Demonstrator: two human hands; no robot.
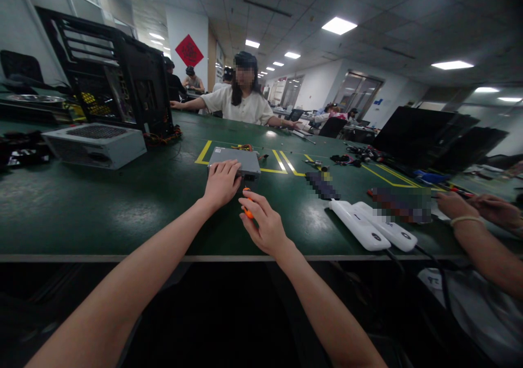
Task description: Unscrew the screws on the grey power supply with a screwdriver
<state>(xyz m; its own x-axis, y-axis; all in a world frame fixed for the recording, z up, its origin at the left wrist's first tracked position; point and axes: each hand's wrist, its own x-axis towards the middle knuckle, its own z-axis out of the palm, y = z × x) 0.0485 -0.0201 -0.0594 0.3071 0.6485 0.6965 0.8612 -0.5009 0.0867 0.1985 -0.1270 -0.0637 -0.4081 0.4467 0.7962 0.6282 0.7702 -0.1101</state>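
At the left end of the green-topped desk [102,210], a black metal computer case [151,84] with slotted bays stands upright, coloured wires bunched at its base. Just in front of it lies a large grey metal box [96,144] with a dark mesh grille on its upper face. Further right, near the middle of the desk, sits a smaller, flat grey metal box [247,162], partly within a yellow tape outline [202,152]; a bundle of coloured wires [245,148] shows at its rear edge. The left hand [223,182] rests over the left part of this box, fingers extended across the top. Across the desk, 1 person in a white top [245,106] has both arms out over the surface. The right hand [263,221] pinches a slim orange-handled tool [248,213] between thumb and fingers, just in front of the smaller box; contact between tip and box cannot be determined. To the right lie a dark rectangular object [322,185], blurred out, and 2 white elongated plastic devices [359,226] with black cables. Beyond them stand black flat panels [420,133]. At the far right, 2 co-worker's hands [457,207] are over the desk; their grip cannot be determined.
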